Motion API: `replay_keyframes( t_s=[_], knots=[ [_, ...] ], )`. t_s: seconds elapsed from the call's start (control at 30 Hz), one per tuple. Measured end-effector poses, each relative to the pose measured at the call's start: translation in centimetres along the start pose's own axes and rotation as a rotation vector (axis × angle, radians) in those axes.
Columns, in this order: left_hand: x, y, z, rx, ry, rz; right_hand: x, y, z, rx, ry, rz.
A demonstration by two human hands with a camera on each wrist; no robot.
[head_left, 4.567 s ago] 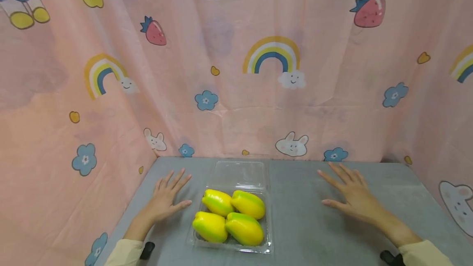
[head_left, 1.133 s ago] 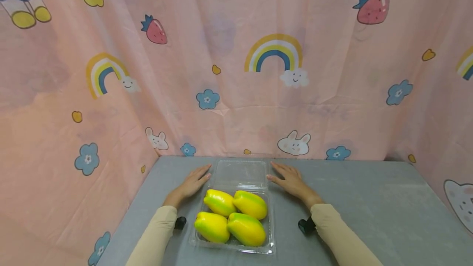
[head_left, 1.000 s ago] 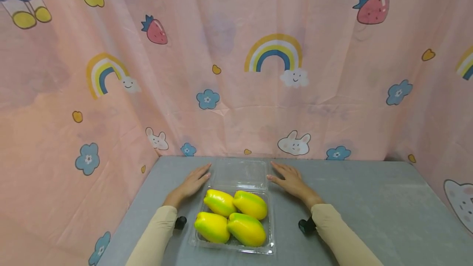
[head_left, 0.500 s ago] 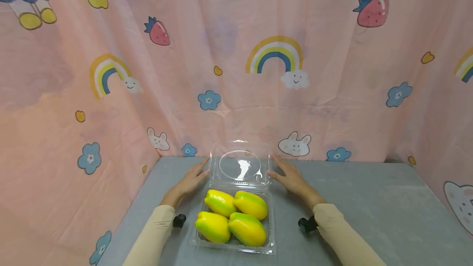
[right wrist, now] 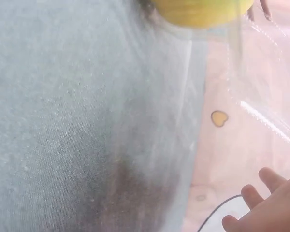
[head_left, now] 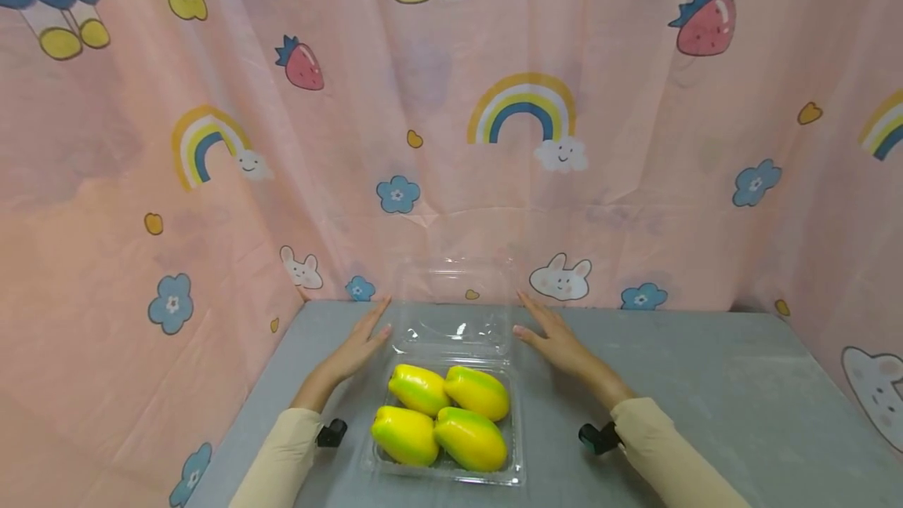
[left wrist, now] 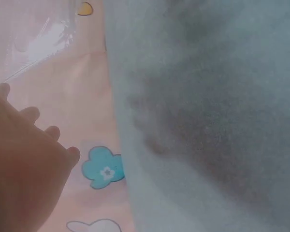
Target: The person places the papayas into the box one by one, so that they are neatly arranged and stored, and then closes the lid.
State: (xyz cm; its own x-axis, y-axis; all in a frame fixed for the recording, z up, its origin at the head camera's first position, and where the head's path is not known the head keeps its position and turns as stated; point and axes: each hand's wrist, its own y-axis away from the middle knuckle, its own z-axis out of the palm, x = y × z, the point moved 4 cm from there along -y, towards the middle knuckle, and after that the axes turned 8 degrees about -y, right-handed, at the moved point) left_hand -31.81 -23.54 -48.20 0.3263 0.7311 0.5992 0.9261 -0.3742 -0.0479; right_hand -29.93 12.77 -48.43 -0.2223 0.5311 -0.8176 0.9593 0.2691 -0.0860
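Note:
A clear plastic clamshell box (head_left: 518,445) holds several yellow-green, mango-like fruits (head_left: 471,439) near the table's front. Its see-through lid (head_left: 451,316) stands tilted up behind the fruits, still joined at the hinge. My left hand (head_left: 353,351) is at the lid's left edge with straight fingers; my right hand (head_left: 560,343) is at its right edge, thumb and fingers spread. A small gap shows between each hand and the lid. In the left wrist view, the hand (left wrist: 24,164) is close to the shiny lid (left wrist: 43,38). The right wrist view shows one fruit (right wrist: 203,12) and the lid (right wrist: 266,116).
A grey table (head_left: 705,382) extends on both sides of the box. Behind it hangs a pink curtain (head_left: 437,234) printed with rainbows, flowers and rabbits, close to the table's back edge. Dark wrist cameras (head_left: 600,437) sit under the sleeves.
The lid has swung up from lying flat behind the box to a tilted stance. Both hands first came in to its sides from farther out, then drew slightly apart. The fruits stayed put.

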Motion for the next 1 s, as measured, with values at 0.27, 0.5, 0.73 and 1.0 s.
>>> replay_keyframes(
  t_s=[0.27,0.5,0.73,1.0],
  knots=[
    [1.0,2.5,-0.7,0.028,0.037,0.057,-1.5,1.7,-0.4,-0.022,-0.040,-0.037],
    [2.1,5.6,-0.8,0.042,0.084,0.108,-2.7,4.2,-0.5,-0.046,-0.065,-0.107],
    [2.7,8.3,-0.3,0.051,0.119,0.121,-3.2,7.1,0.0,-0.063,-0.071,-0.155],
    [2.4,10.9,0.8,0.022,0.159,0.034,-3.5,10.4,1.1,-0.119,-0.112,-0.176]
  ],
)
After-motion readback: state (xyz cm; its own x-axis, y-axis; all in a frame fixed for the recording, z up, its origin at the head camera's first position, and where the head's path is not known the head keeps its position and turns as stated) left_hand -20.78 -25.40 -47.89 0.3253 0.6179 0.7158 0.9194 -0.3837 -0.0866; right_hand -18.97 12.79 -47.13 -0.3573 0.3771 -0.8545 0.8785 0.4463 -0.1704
